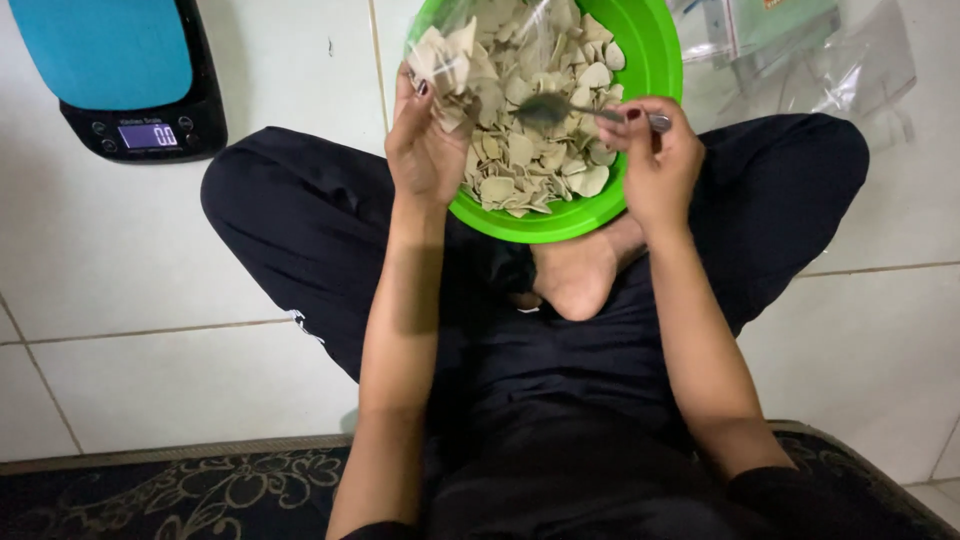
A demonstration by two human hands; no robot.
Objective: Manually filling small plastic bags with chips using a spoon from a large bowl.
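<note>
Chips (530,150) in bowl (655,60) — scale (130,75) left, bags (800,50) right.

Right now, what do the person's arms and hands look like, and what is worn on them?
Both forearms are bare. Black sleeves show only near the elbows at the bottom edge. The left hand and right hand wear no gloves. Fingernails on both carry dark red polish. No rings or watch visible.

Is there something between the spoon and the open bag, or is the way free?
Nothing visible blocks it. The right hand holds the spoon over the chips in the green bowl. The left hand holds the clear bag open just beside the spoon.
</note>
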